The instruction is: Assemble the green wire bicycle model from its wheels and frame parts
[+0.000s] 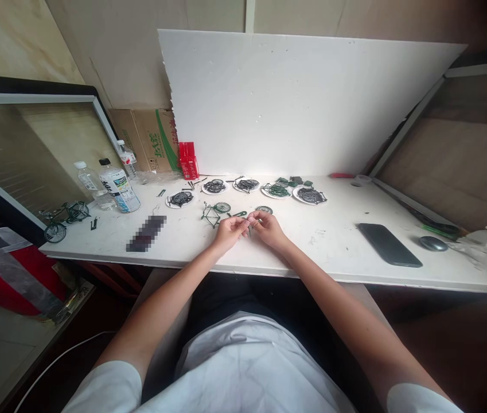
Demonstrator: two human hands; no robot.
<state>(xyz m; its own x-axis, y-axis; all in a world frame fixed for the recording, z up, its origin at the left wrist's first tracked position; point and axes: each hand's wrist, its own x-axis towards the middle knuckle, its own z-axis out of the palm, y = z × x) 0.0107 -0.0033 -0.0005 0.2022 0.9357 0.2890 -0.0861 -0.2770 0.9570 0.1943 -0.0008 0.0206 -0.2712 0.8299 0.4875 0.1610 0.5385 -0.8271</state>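
Note:
My left hand (230, 230) and my right hand (268, 228) meet fingertip to fingertip over the front of the white table (324, 246). Both are closed in a pinch around something small and dark, mostly covered by the fingers, whose kind I cannot make out. Just beyond my left hand lies a green toy bicycle frame (211, 215) with a spoked wheel (222, 207). A flat green piece (240, 214) is by the left fingertips. Another small wheel (264, 209) lies right behind my right hand, partly hidden by it.
Several plates of small bicycle parts, one a plate of green parts (276, 190), line the back. At left stand a finished-looking toy bicycle (65, 219), bottles (120, 186) and a red box (189, 160). A black phone (389, 245) and a mouse (433, 244) lie at right.

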